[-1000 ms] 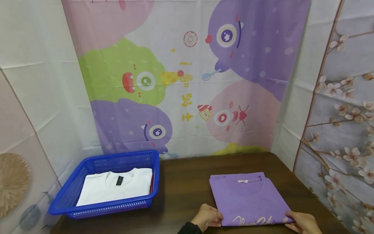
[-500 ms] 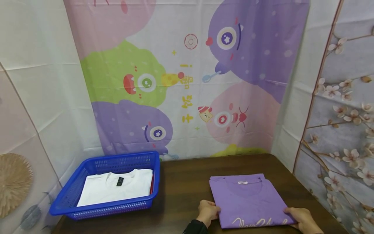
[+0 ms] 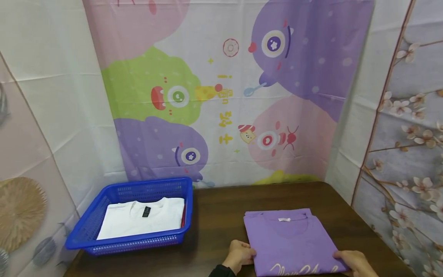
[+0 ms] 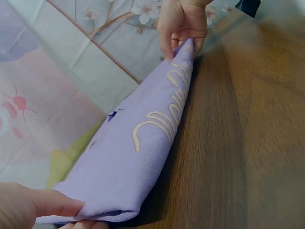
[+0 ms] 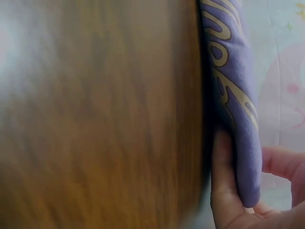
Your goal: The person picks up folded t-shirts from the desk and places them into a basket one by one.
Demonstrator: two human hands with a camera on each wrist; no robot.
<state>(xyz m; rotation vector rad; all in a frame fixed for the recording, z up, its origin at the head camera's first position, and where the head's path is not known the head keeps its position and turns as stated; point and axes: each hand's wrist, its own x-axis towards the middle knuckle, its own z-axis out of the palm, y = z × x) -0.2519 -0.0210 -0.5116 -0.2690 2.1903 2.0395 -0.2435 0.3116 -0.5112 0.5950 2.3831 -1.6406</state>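
A folded purple T-shirt (image 3: 290, 242) with cream script lettering lies at the right of the table, its collar facing away. My left hand (image 3: 239, 254) pinches its near left side; in the left wrist view the thumb (image 4: 57, 204) is on top and the fingers are underneath. At the near right corner my right hand (image 3: 354, 261) grips the shirt too. The right wrist view shows fingers (image 5: 224, 176) under the folded edge and the thumb on the other side. Part of each hand is hidden by the cloth.
On the left of the brown wooden table (image 3: 214, 215) stands a blue plastic basket (image 3: 131, 244). A folded white T-shirt (image 3: 145, 219) lies inside it, with something red (image 3: 183, 215) at its right edge. Printed cloth hangings (image 3: 228, 154) enclose the back and sides.
The purple shirt has shifted slightly left and toward me, with both hands holding it. My left hand has moved a little along the shirt's left side. The basket stays in place.
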